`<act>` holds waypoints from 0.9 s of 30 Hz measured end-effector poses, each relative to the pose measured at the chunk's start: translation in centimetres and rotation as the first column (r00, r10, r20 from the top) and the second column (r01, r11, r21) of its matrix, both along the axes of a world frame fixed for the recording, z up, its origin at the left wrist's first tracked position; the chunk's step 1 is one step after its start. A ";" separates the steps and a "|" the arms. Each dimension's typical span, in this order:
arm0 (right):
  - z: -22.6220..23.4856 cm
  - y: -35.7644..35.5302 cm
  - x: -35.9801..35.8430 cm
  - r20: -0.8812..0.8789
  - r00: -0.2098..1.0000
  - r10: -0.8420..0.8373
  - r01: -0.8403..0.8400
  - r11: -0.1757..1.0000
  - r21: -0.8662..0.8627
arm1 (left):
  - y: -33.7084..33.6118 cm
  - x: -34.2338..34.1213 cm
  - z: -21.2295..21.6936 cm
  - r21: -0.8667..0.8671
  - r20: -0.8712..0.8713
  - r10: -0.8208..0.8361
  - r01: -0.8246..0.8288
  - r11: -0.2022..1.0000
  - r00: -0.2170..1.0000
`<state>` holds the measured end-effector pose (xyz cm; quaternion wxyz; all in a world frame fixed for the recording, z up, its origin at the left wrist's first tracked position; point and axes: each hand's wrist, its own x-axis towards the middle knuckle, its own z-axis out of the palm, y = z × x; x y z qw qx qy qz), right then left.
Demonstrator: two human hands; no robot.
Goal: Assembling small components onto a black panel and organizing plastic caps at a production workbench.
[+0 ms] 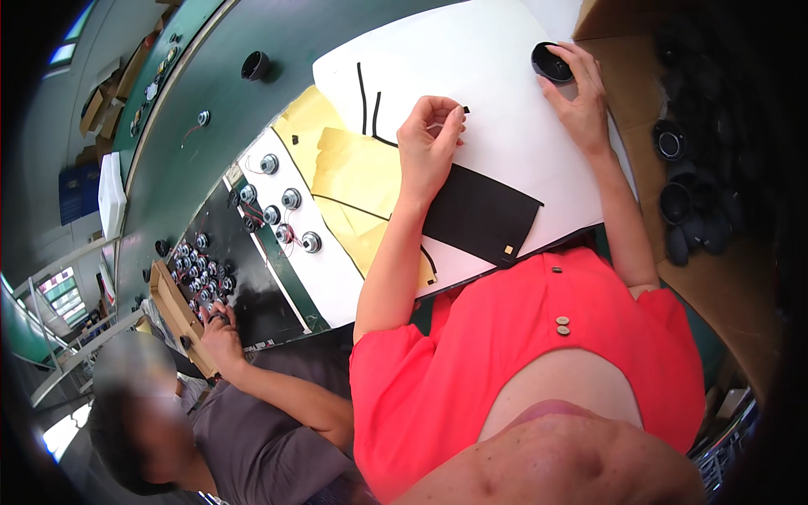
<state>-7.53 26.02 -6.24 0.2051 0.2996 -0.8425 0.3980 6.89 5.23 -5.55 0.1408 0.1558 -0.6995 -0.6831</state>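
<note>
A long dark green desk (194,160) runs across the room. At the far left, bright windows (61,295) give daylight. Cardboard boxes (105,93) stand near the grey wall behind.

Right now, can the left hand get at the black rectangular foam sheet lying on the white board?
Probably yes: the left hand hovers just above the black rectangular foam sheet, pinching a tiny black piece, with nothing between them; the right hand is away on a round black part.
</note>
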 end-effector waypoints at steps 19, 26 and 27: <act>0.4 -0.9 0.1 0.010 0.999 0.045 -0.045 0.998 0.031 | 0.0 0.2 -0.2 0.000 0.015 0.016 -0.016 1.000 1.000; 0.7 -3.0 -1.1 0.028 0.998 0.064 -0.065 0.997 0.044 | -0.4 0.5 -0.8 -0.035 -0.018 0.015 -0.016 0.999 1.000; 0.6 -3.3 -1.6 -0.008 0.998 0.064 -0.063 0.996 0.064 | -0.3 0.4 -0.8 -0.041 -0.023 0.012 -0.013 0.999 1.000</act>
